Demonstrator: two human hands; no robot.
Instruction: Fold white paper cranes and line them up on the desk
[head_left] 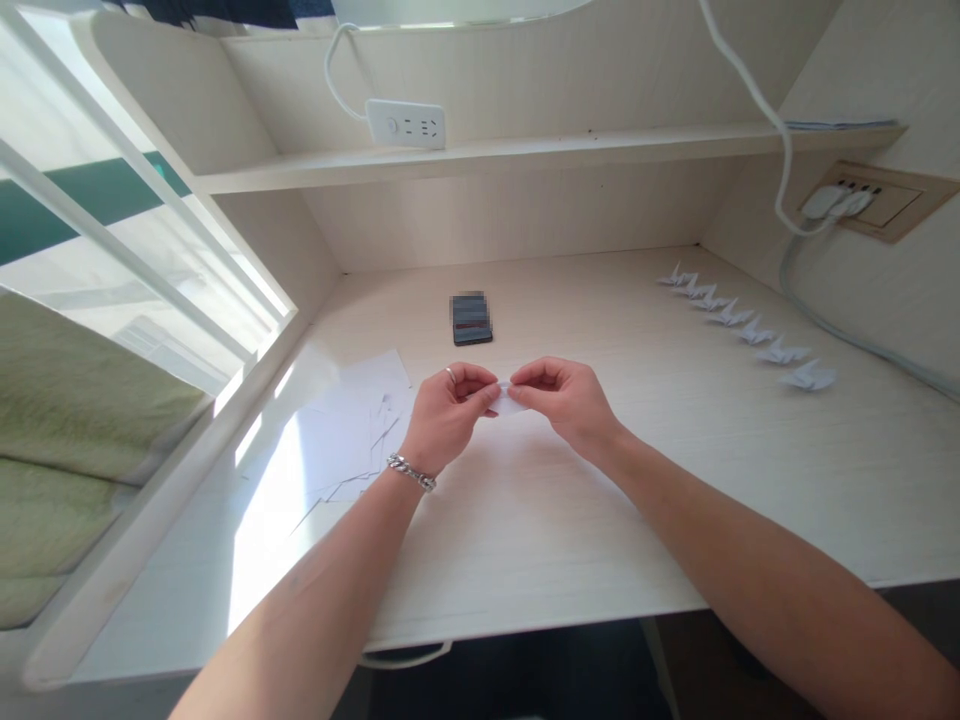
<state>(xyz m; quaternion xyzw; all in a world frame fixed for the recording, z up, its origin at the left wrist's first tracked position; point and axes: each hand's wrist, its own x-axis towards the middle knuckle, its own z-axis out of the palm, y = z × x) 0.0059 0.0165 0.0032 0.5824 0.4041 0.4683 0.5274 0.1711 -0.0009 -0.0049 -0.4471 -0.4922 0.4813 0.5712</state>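
Both hands meet over the middle of the pale wooden desk [525, 520]. My left hand [448, 415], with a ring and a chain bracelet, pinches one end of a small folded white paper piece [510, 400]. My right hand [566, 398] pinches the other end, fingers curled. Most of the paper is hidden between the fingertips. Just left of my left hand lies a loose pile of white paper sheets [341, 430].
A dark phone [472, 320] lies flat behind the hands. A row of several folded white paper cranes [742, 325] runs along the right side. A power strip [406, 123] sits on the shelf above. Plugs and cables [832, 205] hang at the right wall socket.
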